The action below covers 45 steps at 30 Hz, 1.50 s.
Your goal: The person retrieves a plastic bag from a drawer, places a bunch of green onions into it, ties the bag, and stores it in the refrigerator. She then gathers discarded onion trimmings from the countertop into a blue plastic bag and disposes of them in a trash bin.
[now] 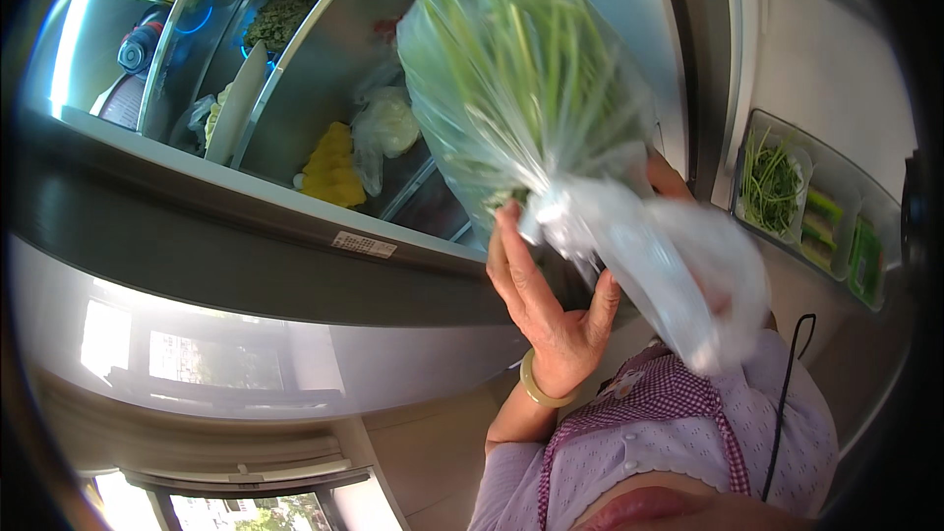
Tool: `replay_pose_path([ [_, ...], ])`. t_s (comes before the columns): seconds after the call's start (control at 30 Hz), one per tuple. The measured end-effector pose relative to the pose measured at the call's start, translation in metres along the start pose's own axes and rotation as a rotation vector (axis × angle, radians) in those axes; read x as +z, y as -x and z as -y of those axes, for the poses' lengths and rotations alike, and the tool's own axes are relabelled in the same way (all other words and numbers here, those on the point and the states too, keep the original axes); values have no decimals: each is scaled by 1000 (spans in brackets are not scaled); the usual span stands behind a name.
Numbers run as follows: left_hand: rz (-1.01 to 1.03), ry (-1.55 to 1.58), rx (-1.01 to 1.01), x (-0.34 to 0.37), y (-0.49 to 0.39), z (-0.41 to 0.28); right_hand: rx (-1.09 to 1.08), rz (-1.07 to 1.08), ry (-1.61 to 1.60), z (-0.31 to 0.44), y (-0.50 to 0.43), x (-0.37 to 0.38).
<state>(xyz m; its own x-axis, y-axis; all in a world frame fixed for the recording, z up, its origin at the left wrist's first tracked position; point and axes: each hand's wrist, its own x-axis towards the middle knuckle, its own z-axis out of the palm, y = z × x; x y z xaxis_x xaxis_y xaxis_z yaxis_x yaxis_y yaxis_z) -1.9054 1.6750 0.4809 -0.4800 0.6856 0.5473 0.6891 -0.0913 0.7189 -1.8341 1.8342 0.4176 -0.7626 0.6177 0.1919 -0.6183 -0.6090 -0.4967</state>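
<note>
A large clear plastic bag of long green leafy stems (516, 66) is up in front of the open refrigerator, its twisted neck towards me and its loose end blurred. My left hand (553, 310), with a pale bangle at the wrist, has its fingers spread; the fingertips touch the bag near its neck, and the thumb stands apart. Behind the bag's right side, my right hand (667, 177) is mostly hidden and appears to support it. Beyond the bag, a yellow bumpy item (332, 166) and a knotted plastic bag with pale contents (391, 122) lie inside the refrigerator.
Refrigerator shelves (295, 37) at upper left hold containers, dark greens and an upright white plate (240, 107). The door's glossy front (258, 361) curves below. To the right stands a divided tray (841, 199) with green stems and packets. A black cord (785, 405) hangs near my right arm.
</note>
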Motion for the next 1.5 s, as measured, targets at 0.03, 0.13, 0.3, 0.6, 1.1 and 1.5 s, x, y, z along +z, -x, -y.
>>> replay_pose_path([
  [0.03, -22, -72, 53, -1, -5, -4, 5, 27, 34, 6, -15, 2],
  [0.13, -95, -374, 360, -5, -10, -14, 0, 89, -41, 36, -49, 45],
  [0.3, -221, -474, 351, -12, 19, -5, 149, 115, -93, 24, -101, 95],
  [0.6, -159, -447, 299, -29, 53, 11, 237, 48, -111, 21, -105, 92],
  [1.1, -306, -758, 372, -33, 82, 12, -4, 208, 94, 17, -159, 144],
  [1.5, -467, -875, 232, -53, 77, 42, -213, -224, 310, -59, -385, 140],
])
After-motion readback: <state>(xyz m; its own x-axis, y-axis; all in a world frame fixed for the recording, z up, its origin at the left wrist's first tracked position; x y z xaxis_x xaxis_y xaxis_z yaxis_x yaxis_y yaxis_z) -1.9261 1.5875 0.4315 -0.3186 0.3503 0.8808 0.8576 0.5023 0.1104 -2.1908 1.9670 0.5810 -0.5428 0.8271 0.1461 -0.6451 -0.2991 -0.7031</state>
